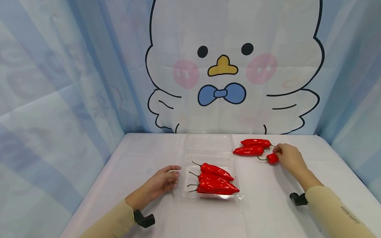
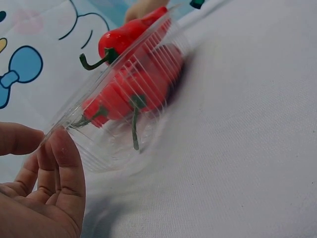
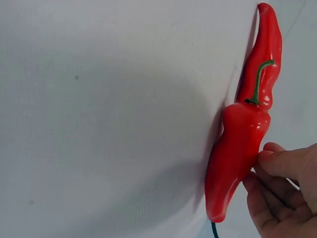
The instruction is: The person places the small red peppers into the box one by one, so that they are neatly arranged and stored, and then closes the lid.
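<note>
My left hand (image 1: 163, 181) is at the left side of a clear plastic clamshell box (image 1: 190, 195), its lid laid back. In the left wrist view, the thumb and fingers pinch the box's rim (image 2: 54, 126). Several glossy red chili peppers (image 1: 217, 186) lie stacked in the box, green stems pointing left. At the right, my right hand (image 1: 290, 160) holds another red chili pepper (image 3: 237, 144) by its side, thumb and fingers curled against it. The hand covers that pepper's far end in the head view.
Two more red chili peppers (image 1: 248, 151) lie on the white tabletop (image 1: 143, 148) behind the right hand, right of the open lid (image 1: 208, 143). A curtain with a cartoon bird (image 1: 223, 115) hangs along the back edge, and blue-white curtains (image 1: 74, 99) enclose the sides.
</note>
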Available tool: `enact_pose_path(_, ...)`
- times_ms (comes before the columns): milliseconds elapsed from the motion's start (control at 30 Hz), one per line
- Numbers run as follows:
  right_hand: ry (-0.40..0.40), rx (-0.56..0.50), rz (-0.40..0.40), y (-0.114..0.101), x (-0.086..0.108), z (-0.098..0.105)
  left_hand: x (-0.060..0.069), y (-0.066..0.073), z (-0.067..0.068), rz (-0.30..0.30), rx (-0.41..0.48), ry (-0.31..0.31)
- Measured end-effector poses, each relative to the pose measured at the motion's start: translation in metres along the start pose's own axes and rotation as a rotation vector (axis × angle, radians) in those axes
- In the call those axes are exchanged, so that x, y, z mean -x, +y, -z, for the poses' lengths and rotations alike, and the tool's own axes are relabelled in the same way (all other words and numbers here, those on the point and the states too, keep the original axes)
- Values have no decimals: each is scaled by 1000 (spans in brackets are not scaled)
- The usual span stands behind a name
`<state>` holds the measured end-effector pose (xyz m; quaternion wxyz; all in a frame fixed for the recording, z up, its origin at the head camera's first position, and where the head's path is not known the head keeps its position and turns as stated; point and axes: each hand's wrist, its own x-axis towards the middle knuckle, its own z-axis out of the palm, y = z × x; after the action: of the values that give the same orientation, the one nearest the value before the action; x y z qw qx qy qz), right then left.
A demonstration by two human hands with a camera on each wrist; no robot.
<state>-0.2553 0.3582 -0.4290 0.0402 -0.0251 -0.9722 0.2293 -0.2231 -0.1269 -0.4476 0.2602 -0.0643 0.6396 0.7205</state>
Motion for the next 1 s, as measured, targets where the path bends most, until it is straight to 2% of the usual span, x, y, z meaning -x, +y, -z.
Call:
enact_pose_path(133, -36, 23, 13, 2, 4, 7, -1, 0, 0, -6, -1, 1)
enact_pose_path(433, -182, 81, 46, 6, 5, 17, -1, 0, 1, -2, -9, 29)
enact_pose_path(800, -215, 68, 30, 4, 4, 22, -2, -2, 1, -11, 0, 11)
enact_pose_path(1000, -251, 25, -8, 3, 4, 21, -2, -1, 1, -10, 0, 9)
